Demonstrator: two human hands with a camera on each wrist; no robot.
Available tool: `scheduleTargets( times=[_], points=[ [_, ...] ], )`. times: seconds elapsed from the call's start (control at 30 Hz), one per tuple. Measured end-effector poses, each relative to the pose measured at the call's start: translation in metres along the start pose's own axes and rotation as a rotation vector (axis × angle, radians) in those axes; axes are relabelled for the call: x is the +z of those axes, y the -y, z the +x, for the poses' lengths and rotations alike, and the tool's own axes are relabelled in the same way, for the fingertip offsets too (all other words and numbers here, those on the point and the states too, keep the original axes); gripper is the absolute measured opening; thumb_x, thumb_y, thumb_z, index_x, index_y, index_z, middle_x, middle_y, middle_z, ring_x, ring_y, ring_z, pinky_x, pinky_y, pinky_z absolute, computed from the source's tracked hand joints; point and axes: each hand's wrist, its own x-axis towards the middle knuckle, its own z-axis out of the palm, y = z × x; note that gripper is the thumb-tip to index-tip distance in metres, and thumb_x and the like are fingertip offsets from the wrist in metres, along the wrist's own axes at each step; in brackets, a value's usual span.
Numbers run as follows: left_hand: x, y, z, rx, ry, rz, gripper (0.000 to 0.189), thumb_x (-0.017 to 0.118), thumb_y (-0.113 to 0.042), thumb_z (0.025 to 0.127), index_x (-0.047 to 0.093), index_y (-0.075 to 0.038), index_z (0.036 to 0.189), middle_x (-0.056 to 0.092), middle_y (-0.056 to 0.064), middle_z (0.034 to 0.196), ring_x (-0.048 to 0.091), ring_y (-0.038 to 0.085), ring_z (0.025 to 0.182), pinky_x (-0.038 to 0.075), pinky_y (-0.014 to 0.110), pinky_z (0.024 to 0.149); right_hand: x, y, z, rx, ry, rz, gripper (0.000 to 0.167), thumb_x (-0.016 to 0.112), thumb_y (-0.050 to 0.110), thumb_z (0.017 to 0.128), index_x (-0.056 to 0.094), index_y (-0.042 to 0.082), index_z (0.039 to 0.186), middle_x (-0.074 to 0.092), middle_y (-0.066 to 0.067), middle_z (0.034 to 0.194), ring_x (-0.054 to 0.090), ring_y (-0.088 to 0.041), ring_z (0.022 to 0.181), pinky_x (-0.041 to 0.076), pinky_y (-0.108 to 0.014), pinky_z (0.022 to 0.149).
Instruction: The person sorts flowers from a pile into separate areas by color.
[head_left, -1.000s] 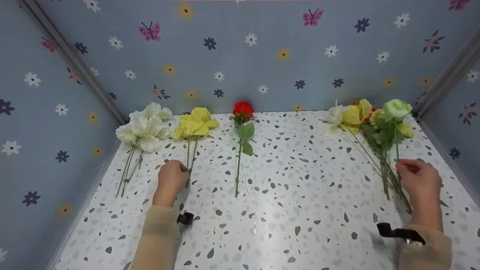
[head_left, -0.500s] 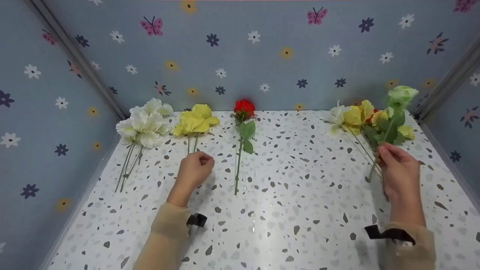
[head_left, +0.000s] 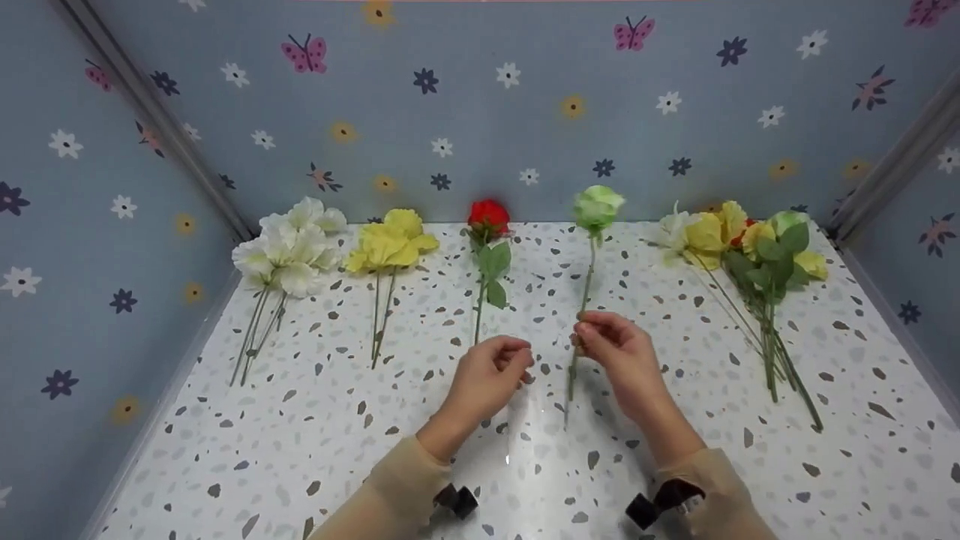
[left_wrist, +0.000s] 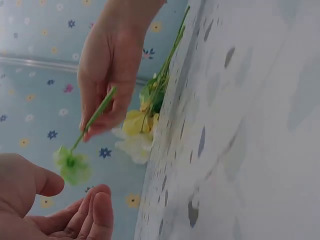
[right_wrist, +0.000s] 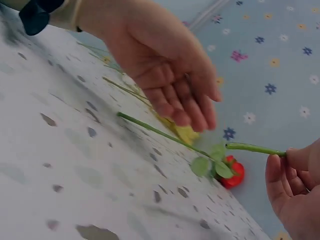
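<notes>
My right hand (head_left: 628,364) pinches the stem of a pale green flower (head_left: 598,208) between thumb and fingers, with the bloom pointing up and away from me. The stem's lower end sticks out below the grip, as the right wrist view shows with the cut stem (right_wrist: 250,147). To its left, my left hand (head_left: 486,381) holds nothing; its fingers are loosely bent and spread from the thumb in the left wrist view. That hand covers the lower stem of a red rose (head_left: 489,217), which lies on the speckled table (head_left: 540,480).
White flowers (head_left: 292,251) and yellow flowers (head_left: 394,244) lie in separate groups at the back left. A mixed pile with yellow blooms (head_left: 705,231) and another pale green flower (head_left: 787,220) lies at the back right. Patterned walls (head_left: 480,112) enclose the table.
The right hand has lifted the pale green flower from the right pile and carried it left to beside the rose. My left hand has moved right from the yellow flowers.
</notes>
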Motion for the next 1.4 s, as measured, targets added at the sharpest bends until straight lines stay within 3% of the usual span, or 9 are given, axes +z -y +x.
scheduleTargets(
  times=[0.13,0.27,0.47,0.6,0.73,0.97,1.13,1.27,1.4],
  points=[
    [0.012,-0.008,-0.01,-0.044,0.166,-0.027,0.026,0.067,-0.019,0.109,0.075,0.004,0.117,0.079,0.008,0.097,0.079,0.027,0.084,0.065,0.036,0.071,0.018,-0.007,-0.009,-0.022,0.065,-0.006,0.024,0.067,-0.004,0.106,0.067,-0.012,0.128,0.074,-0.015,0.106,0.073,-0.017,0.092,0.063,-0.029,0.084],
    [0.018,-0.014,-0.015,-0.092,0.294,-0.064,0.019,0.068,-0.011,0.107,0.075,0.006,0.112,0.08,0.015,0.094,0.079,0.032,0.08,0.066,0.04,0.068,0.021,-0.006,-0.014,-0.031,0.073,0.043,0.024,0.066,-0.006,0.105,0.065,-0.014,0.128,0.075,-0.014,0.102,0.073,-0.017,0.089,0.063,-0.029,0.082],
    [0.022,-0.015,-0.016,-0.124,0.334,-0.153,0.013,0.066,0.004,0.105,0.072,0.014,0.11,0.077,0.014,0.085,0.075,0.018,0.072,0.067,0.038,0.072,0.017,-0.002,-0.018,-0.024,0.094,0.028,0.025,0.068,-0.005,0.105,0.065,-0.014,0.128,0.074,-0.018,0.105,0.073,-0.019,0.088,0.064,-0.031,0.082],
    [0.02,-0.013,-0.016,-0.14,0.359,-0.16,0.013,0.067,0.006,0.103,0.072,0.016,0.109,0.077,0.014,0.085,0.075,0.017,0.072,0.067,0.034,0.071,0.016,0.002,-0.019,-0.03,0.133,-0.046,0.025,0.072,-0.004,0.103,0.068,-0.011,0.126,0.074,-0.018,0.106,0.074,-0.02,0.088,0.064,-0.031,0.083],
    [0.017,-0.012,-0.015,-0.117,0.355,-0.123,0.013,0.068,0.004,0.104,0.075,0.013,0.109,0.078,0.012,0.086,0.075,0.018,0.073,0.067,0.037,0.073,0.016,0.007,-0.018,-0.054,0.155,-0.11,0.024,0.074,-0.003,0.101,0.069,-0.009,0.124,0.074,-0.015,0.105,0.074,-0.021,0.089,0.065,-0.031,0.083],
    [0.016,-0.01,-0.018,-0.028,0.264,-0.1,0.012,0.071,0.004,0.102,0.077,0.009,0.111,0.078,0.013,0.085,0.076,0.018,0.071,0.068,0.05,0.074,0.012,0.014,-0.016,-0.065,0.17,-0.148,0.025,0.073,-0.004,0.102,0.068,-0.011,0.126,0.074,-0.018,0.106,0.076,-0.022,0.089,0.066,-0.035,0.083],
    [0.016,-0.009,-0.016,-0.01,0.227,-0.12,0.012,0.071,0.006,0.101,0.077,0.011,0.11,0.079,0.017,0.089,0.077,0.019,0.072,0.068,0.042,0.072,0.002,0.021,-0.012,-0.077,0.163,-0.25,0.026,0.076,0.004,0.102,0.072,-0.006,0.126,0.075,-0.016,0.107,0.076,-0.024,0.092,0.066,-0.033,0.085],
    [0.014,-0.006,-0.012,-0.002,0.204,-0.135,0.011,0.069,0.009,0.101,0.076,0.013,0.109,0.079,0.017,0.089,0.077,0.02,0.074,0.067,0.033,0.069,-0.02,0.029,-0.004,-0.094,0.108,-0.344,0.029,0.078,0.012,0.103,0.073,-0.003,0.128,0.076,-0.017,0.109,0.076,-0.026,0.094,0.065,-0.035,0.086],
    [0.011,-0.002,-0.008,0.021,0.183,-0.159,0.011,0.068,0.011,0.101,0.074,0.015,0.109,0.078,0.018,0.091,0.078,0.022,0.075,0.066,0.03,0.068,-0.06,0.037,0.005,-0.12,-0.008,-0.486,0.036,0.079,0.02,0.103,0.071,-0.002,0.13,0.076,-0.018,0.113,0.075,-0.018,0.091,0.064,-0.03,0.084]
  ],
)
